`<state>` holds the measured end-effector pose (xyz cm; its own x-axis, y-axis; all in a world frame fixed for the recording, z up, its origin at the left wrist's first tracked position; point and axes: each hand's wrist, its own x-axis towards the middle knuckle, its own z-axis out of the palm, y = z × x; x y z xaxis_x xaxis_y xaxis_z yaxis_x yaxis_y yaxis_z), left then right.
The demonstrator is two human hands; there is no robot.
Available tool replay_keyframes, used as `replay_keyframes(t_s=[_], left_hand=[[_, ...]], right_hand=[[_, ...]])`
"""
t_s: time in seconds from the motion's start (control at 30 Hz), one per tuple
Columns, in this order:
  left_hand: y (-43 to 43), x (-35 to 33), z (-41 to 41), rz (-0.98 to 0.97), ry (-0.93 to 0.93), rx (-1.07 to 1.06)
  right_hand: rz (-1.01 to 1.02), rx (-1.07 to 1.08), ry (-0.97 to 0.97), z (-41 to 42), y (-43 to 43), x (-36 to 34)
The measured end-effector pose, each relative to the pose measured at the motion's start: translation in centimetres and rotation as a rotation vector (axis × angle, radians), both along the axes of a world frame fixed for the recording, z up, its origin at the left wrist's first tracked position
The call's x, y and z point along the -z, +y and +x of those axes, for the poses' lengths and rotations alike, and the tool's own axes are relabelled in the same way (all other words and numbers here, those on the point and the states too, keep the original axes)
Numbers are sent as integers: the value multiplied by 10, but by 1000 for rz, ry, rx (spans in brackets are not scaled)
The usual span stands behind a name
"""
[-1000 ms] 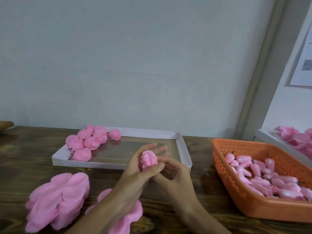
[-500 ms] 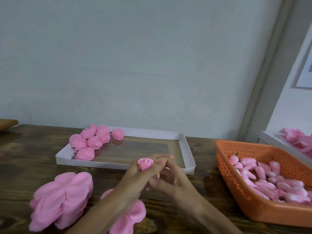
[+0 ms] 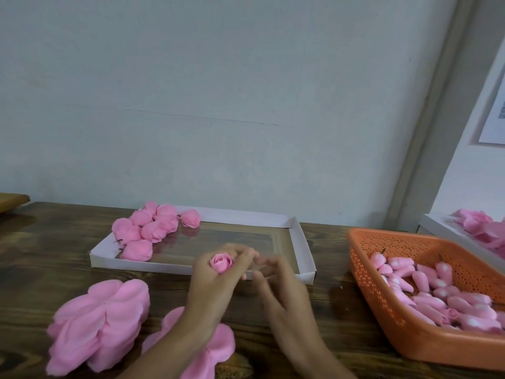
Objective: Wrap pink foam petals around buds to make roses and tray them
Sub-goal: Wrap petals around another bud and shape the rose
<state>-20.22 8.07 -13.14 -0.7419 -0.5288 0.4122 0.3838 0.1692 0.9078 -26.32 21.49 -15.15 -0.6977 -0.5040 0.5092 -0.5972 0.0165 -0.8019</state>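
My left hand [image 3: 216, 285] grips a small pink foam rose [image 3: 221, 262] with its petals wrapped round the bud, just in front of the white tray [image 3: 191, 268]. My right hand [image 3: 276, 283] is blurred beside it, fingers loose, apart from the rose. Several finished roses [image 3: 147, 231] lie in the tray's far left corner. Stacks of pink foam petals [image 3: 101, 324] lie on the wooden table at the lower left, and another stack of petals [image 3: 221, 343] shows under my left forearm. An orange basket [image 3: 382, 305] at the right holds several pink buds [image 3: 437, 294].
A second white tray [image 3: 442, 228] with pink petals sits at the far right edge. The grey wall rises right behind the table. A paper sheet [image 3: 496, 116] hangs on the right wall. Bare dark wood lies between tray and basket.
The rose has come down from between both hands into my left hand alone, now turned with its top up. My right hand has let go and drawn slightly to the right.
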Motion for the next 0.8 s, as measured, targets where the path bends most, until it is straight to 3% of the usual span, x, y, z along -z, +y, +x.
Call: replay_keyframes(t_s=[0.07, 0.17, 0.37, 0.63, 0.7, 0.8], left_hand=[[-4, 4, -2, -117, -29, -164], [-7, 7, -2, -233, -65, -150], [-12, 10, -9, -325, -320, -259], [-7, 8, -9, -240, -283, -217], [-6, 7, -9, -185, -281, -177], [0, 1, -4, 101, -170, -85]], right_hand=[[66, 154, 295, -5, 7, -5], [248, 39, 652, -6, 12, -16], [223, -100, 561, 1, 12, -19], [261, -57, 574, 2, 11, -19], [258, -61, 544, 3, 10, -19], [73, -28, 288, 4, 8, -14]])
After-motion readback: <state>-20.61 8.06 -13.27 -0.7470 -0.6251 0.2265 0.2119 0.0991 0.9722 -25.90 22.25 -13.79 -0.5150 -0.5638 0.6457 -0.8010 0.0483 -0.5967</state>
